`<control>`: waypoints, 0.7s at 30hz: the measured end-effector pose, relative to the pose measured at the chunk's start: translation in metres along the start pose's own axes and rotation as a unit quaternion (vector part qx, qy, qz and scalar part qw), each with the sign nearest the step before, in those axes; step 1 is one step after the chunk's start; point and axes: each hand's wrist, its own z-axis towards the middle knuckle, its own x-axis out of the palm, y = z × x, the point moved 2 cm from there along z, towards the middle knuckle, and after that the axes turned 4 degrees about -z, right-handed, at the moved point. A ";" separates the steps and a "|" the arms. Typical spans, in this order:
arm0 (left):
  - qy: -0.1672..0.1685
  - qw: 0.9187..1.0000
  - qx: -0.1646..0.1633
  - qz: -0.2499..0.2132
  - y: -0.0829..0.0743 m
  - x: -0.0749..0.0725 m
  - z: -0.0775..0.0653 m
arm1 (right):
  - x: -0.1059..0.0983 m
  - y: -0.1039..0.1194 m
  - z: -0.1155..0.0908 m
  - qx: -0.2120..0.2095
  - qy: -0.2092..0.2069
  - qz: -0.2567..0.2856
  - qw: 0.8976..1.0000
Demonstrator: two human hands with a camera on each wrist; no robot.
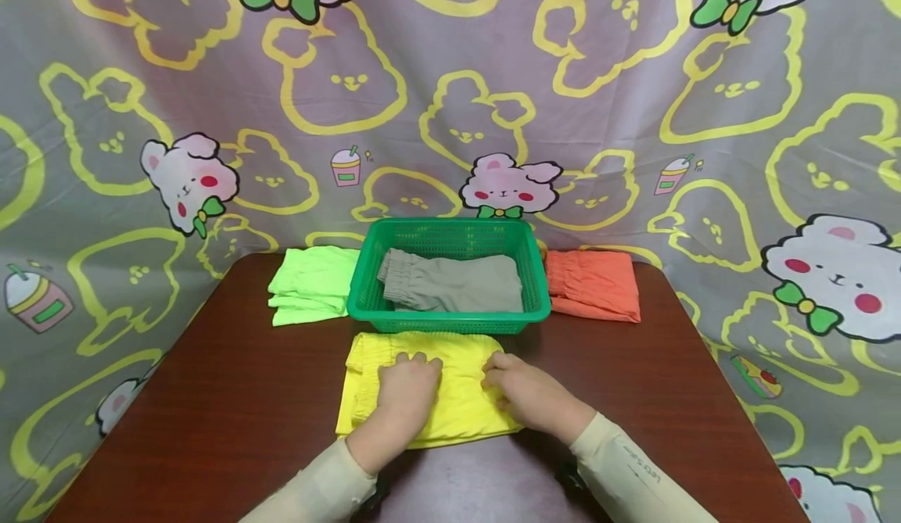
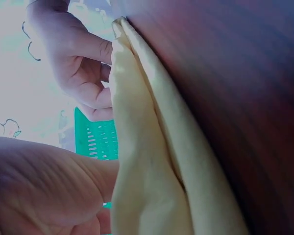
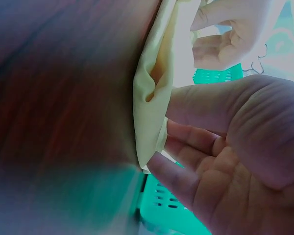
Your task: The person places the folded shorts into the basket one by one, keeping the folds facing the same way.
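Observation:
A folded pair of yellow pants (image 1: pixel 461 410) with a gathered elastic waistband lies flat on the table, waistband at the left. My left hand (image 1: pixel 408 394) rests on top of it near the waistband, fingers slightly bent. At its right edge, my right hand (image 1: pixel 531 398) touches the cloth with loosely bent fingers. In the left wrist view, the thumb of the left hand (image 2: pixel 44 188) presses against the pants (image 2: pixel 144 147), whose layered near edge shows. The right wrist view has the right hand's thumb and fingers (image 3: pixel 179 181) spread against the folded end.
Just behind the pants stands a green plastic basket (image 1: pixel 450 317) holding folded grey pants (image 1: pixel 464 284). Folded neon green clothing (image 1: pixel 313 284) lies left of the basket, folded orange clothing (image 1: pixel 594 284) right. A patterned curtain (image 1: pixel 598 116) hangs behind the brown table (image 1: pixel 232 398).

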 end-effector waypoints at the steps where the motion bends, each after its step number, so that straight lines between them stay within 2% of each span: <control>1: 0.002 1.000 -0.001 0.000 -0.001 0.000 0.001 | 0.000 -0.001 -0.001 0.001 0.001 0.001 1.000; 11: 0.003 1.000 -0.015 0.001 -0.009 0.000 0.004 | -0.001 -0.005 -0.007 0.005 -0.001 0.009 1.000; 21: 0.006 1.000 -0.009 0.014 -0.018 0.001 0.007 | -0.002 -0.013 -0.013 0.016 0.005 0.016 1.000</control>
